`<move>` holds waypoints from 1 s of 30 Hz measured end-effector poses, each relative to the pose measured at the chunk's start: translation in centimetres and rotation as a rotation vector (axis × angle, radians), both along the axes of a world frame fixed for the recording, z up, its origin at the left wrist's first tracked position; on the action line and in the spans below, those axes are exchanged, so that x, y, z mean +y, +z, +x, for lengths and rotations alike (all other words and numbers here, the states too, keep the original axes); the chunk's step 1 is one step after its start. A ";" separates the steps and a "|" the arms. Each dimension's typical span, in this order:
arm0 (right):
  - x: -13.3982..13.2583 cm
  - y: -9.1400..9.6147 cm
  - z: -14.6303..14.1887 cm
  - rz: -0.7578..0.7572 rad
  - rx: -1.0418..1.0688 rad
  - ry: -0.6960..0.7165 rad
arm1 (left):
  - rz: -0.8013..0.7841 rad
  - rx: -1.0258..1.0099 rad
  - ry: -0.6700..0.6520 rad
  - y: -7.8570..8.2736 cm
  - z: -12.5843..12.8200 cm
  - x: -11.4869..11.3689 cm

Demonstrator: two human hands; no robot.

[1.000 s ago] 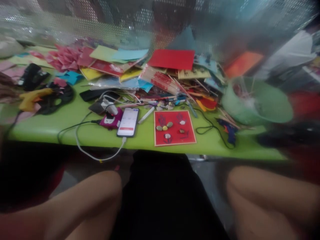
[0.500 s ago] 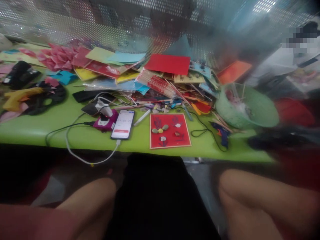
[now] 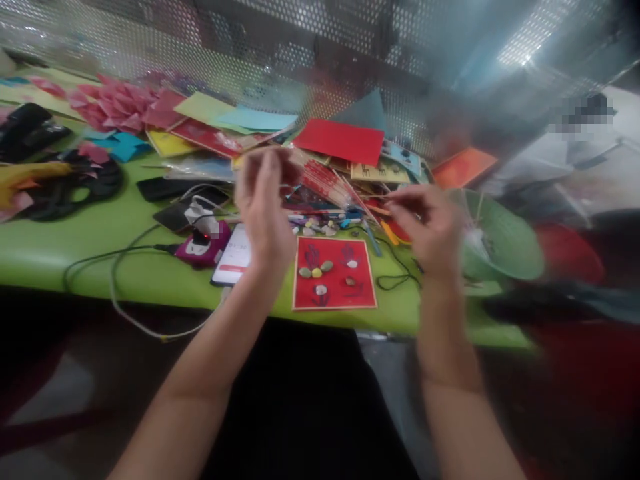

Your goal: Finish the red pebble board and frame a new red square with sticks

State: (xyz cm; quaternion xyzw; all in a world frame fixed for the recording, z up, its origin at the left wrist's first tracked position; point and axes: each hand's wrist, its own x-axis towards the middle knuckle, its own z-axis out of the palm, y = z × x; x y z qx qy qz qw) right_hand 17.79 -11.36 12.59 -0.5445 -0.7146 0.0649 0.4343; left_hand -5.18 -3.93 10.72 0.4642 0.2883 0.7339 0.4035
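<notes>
Both hands are raised over the table in front of me. My left hand (image 3: 267, 213) is above the white-screened phone (image 3: 233, 257), partly covering it; its blurred fingers point up and stand apart, with nothing seen in them. To the right, my right hand (image 3: 433, 227) is bent inward, thumb and forefinger tips close together; whether a thin thing is between them I cannot make out. Between my forearms lies a red square board (image 3: 335, 290) with a pale edge, bearing several pebbles and dark purple drawn or stuck shapes. Neither hand touches it.
Behind the board are small stones (image 3: 320, 227), a bundle of red-tipped sticks (image 3: 325, 181) and a red card (image 3: 340, 140). A purple power adapter (image 3: 203, 250) with cables is at left. A green bowl (image 3: 510, 240) stands right, pink crumpled paper (image 3: 113, 103) far left.
My two hands have come up into view over the table; neither showed before. The head view has shifted slightly. The red board and the phone lie as they were.
</notes>
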 end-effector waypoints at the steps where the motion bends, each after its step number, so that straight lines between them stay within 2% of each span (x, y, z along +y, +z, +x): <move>1: 1.3 -0.5 -0.1 -0.029 -0.040 -0.001 | -0.033 -0.036 -0.004 -0.7 1.2 1.3; 4: 5.4 -3.4 0.4 -0.224 -0.257 -0.018 | -0.182 -0.023 -0.022 -3.8 4.9 5.1; 6: 7.2 -5.8 1.3 -0.360 -0.409 -0.072 | -0.232 0.025 -0.001 -6.3 6.7 6.7; 9: 8.3 -8.6 2.6 -0.427 -0.565 -0.113 | -0.247 0.147 -0.009 -9.2 7.7 7.5; 11: 8.4 -9.6 3.2 -0.445 -0.620 -0.085 | -0.250 0.238 -0.027 -10.1 7.5 7.5; 14: 8.3 -9.9 3.6 -0.459 -0.630 -0.047 | -0.239 0.298 -0.014 -10.3 7.1 7.7; 17: 8.0 -9.8 3.6 -0.435 -0.513 -0.089 | -0.269 0.324 -0.049 -10.0 7.0 7.8; 19: 7.6 -9.7 3.4 -0.412 -0.330 -0.099 | -0.290 0.341 -0.140 -9.8 7.0 7.5; 24: 6.8 -9.5 2.5 -0.291 0.122 -0.052 | -0.337 0.390 -0.507 -10.1 7.5 5.8; 27: 6.7 -9.3 1.9 -0.246 0.203 -0.029 | -0.278 0.386 -0.645 -10.4 7.8 5.2; 30: 6.6 -9.1 1.4 -0.234 0.200 -0.017 | -0.267 0.326 -0.703 -10.5 8.1 4.9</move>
